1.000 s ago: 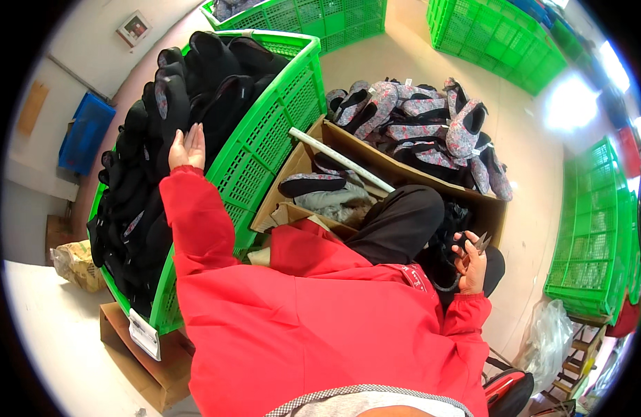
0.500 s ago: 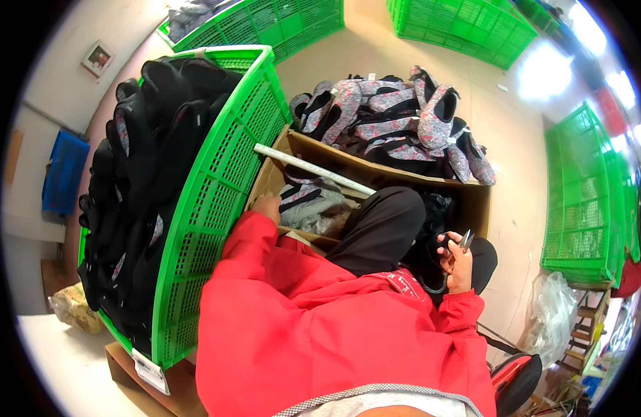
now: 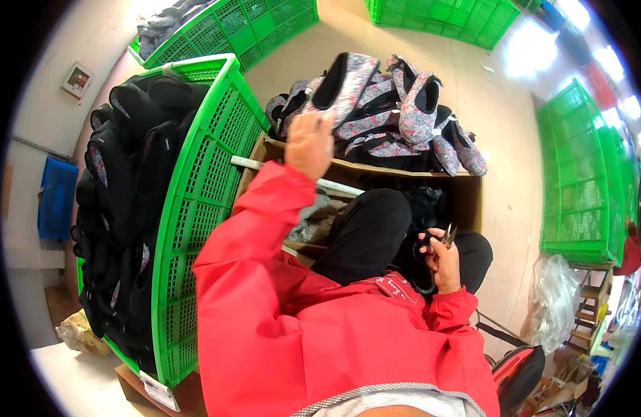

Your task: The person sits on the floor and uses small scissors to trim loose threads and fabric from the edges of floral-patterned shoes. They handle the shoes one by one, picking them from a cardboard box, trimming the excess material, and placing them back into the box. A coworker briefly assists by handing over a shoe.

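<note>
My left hand (image 3: 311,144) grips a floral shoe (image 3: 359,80) with a black lining, raised over a heap of similar shoes (image 3: 419,115) behind an open cardboard box. The held shoe is slightly blurred. By my right knee, my right hand (image 3: 442,264) is closed round a pair of thread snips (image 3: 449,236), their pointed metal blades sticking up past the fingers. Something black hangs just under that hand, its kind unclear. A white rod (image 3: 341,187) lies across the box, partly behind my left arm, and a greyish bundle (image 3: 313,219) rests below it.
On my left a tall green crate (image 3: 188,236) is piled with black shoes (image 3: 136,187). More green crates stand at the back and along the right (image 3: 578,177). A clear plastic bag (image 3: 553,302) lies at the right, near a wooden rack (image 3: 585,316).
My left hand has risen from inside the box to the shoe heap, and a floral shoe is now in it. My right hand still holds the snips near my knee.
</note>
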Demonstrator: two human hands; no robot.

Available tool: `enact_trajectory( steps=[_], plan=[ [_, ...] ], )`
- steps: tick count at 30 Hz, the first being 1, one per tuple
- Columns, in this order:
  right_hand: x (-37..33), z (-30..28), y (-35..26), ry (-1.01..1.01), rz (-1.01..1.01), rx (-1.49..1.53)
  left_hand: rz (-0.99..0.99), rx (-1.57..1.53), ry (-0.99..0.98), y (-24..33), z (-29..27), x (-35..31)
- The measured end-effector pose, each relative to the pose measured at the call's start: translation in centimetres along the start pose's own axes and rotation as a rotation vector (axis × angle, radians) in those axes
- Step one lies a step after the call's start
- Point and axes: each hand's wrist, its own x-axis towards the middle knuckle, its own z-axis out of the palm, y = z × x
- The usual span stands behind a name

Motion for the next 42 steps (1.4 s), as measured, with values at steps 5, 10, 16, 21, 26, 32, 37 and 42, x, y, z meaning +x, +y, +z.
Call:
enact_trajectory(
  steps=[5, 10, 16, 21, 26, 32, 37, 42],
  plan=[
    [0.2, -0.9, 0.0, -0.011, -0.006, 0.02, -0.001, 0.145, -0.168, 3.1, 14.7, -3.1],
    [0.0, -0.6, -0.2, 0.007, 0.002, 0.018, -0.01, -0.12, -0.219, 3.9, 12.7, -4.3],
    [-0.1, -0.1, -0.1, 0.014, -0.003, 0.03, -0.568, -0.009, 0.201, -4.3, 6.9, -12.8],
    [0.2, -0.1, 0.1, 0.001, 0.012, 0.02, -1.336, 0.108, 0.086, -12.8, 8.0, -26.4],
    [0.3, -0.1, 0.2, 0.015, 0.014, -0.015, -1.453, -0.151, -0.342, -13.6, 11.3, -27.4],
    [0.4, 0.0, 0.2, 0.028, 0.029, -0.055, -1.472, -0.289, -0.268, -15.4, 15.3, -27.7],
    [0.4, 0.0, 0.1, 0.037, 0.043, -0.061, -1.444, -0.24, 0.191, -13.8, 14.3, -28.4],
    [0.2, 0.0, 0.2, 0.016, 0.048, -0.05, -1.11, -0.219, 0.305, -7.5, -1.1, -21.2]
  ],
)
